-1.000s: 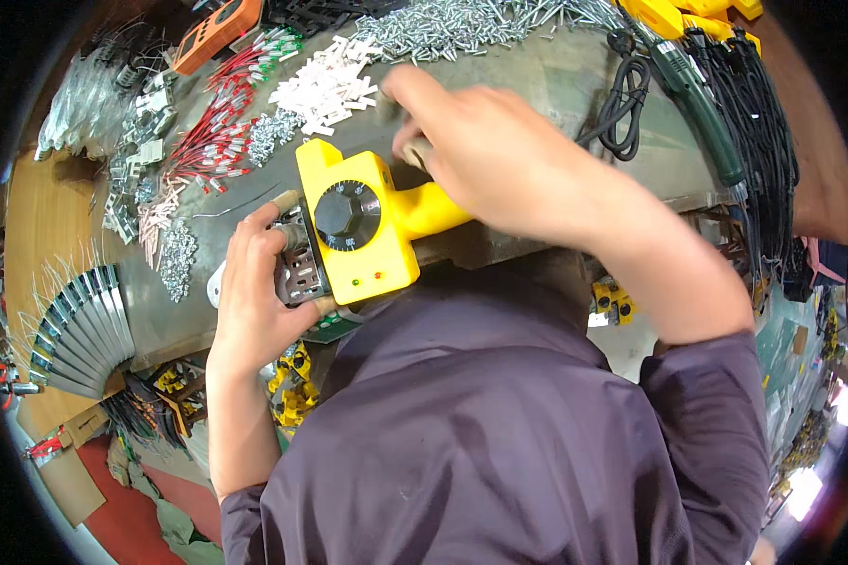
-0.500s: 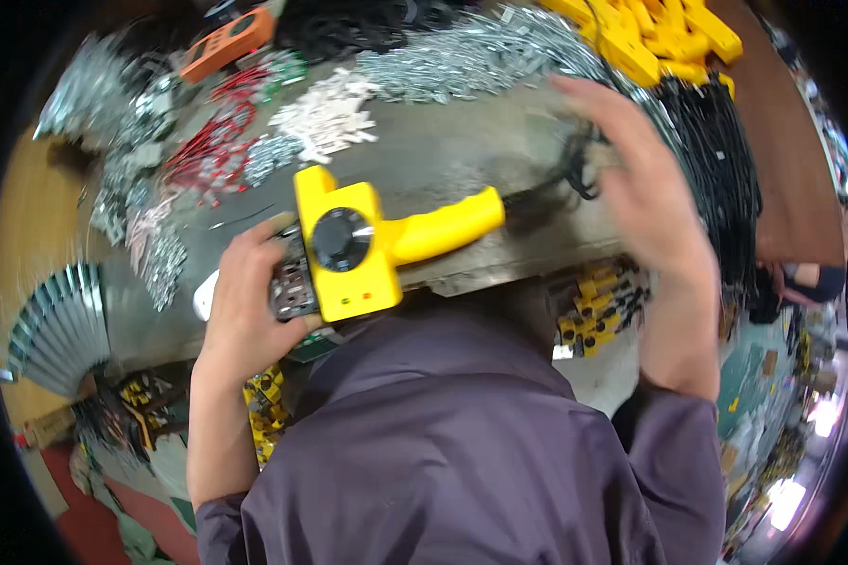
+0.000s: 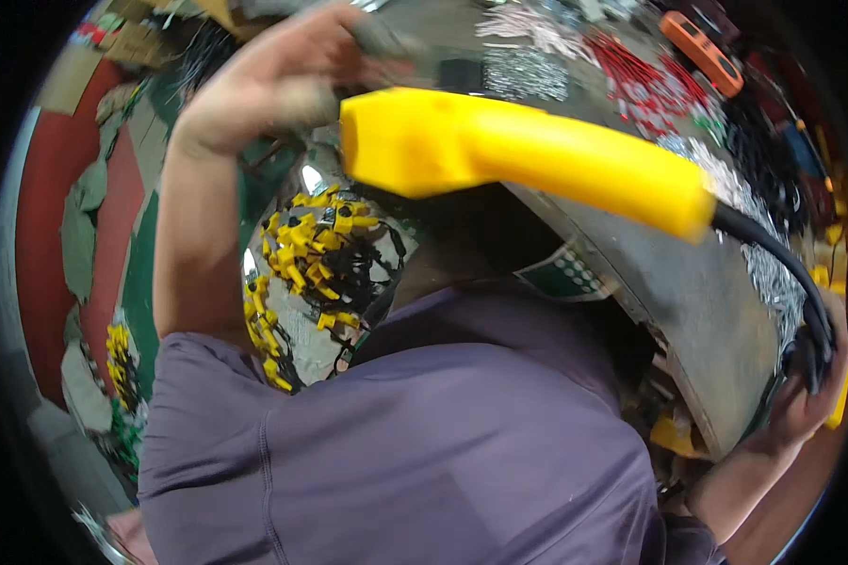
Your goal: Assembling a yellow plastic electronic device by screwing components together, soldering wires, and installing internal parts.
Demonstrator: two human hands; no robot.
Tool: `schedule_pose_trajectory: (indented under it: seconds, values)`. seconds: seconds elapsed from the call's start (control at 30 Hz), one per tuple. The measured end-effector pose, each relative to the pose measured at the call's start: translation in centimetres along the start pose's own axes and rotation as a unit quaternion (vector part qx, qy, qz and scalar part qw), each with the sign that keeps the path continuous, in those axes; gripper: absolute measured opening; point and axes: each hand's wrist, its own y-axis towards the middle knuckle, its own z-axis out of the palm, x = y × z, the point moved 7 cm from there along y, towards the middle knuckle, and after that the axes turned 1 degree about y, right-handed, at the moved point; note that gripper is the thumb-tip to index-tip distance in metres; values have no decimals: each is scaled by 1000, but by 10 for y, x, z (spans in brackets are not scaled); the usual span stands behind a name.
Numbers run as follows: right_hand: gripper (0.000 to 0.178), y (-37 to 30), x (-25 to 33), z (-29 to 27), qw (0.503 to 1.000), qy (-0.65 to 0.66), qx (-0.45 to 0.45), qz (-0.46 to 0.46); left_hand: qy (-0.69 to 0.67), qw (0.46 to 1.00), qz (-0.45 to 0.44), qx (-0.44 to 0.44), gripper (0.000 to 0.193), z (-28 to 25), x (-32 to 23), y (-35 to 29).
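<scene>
In front of my chest hangs a yellow corded tool with a thick grip handle, its side turned up to me and blurred by motion. My left hand is closed at the tool's left end, by its head; motion smears the fingers. From the handle's right end a black cable curves down to the right. My right hand, low at the right edge, is closed round a bundled part of that cable. The tool's dial and its metal plate are turned out of sight.
A grey metal workbench runs along the right. On it lie small metal parts, red-wired parts, white pieces and an orange meter. Several yellow tools with black cables are piled at lower left.
My view and body have turned to the left, away from the bench. The tool has come up off the bench and rolled over. My right hand has closed on the cable.
</scene>
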Motion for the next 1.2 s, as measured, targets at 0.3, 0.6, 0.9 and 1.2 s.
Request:
schedule_pose_trajectory:
  seconds: [0.3, 0.6, 0.9, 1.2]
  values:
    - [34, 111, 190, 272, 920, -40, 255, -295, -20, 989, -129, -64, 69, 31, 41, -56]
    - [47, 132, 154, 293, 931, 59, 305, -194, 44, 928, -342, -138, 35, -36, 75, -191]
    - [53, 130, 113, 266, 938, 65, 338, -39, 430, 704, -566, 7, 22, -100, 231, -274]
    - [56, 87, 55, 247, 931, 88, 340, 95, 422, 644, -627, 121, 44, -42, 415, -360]
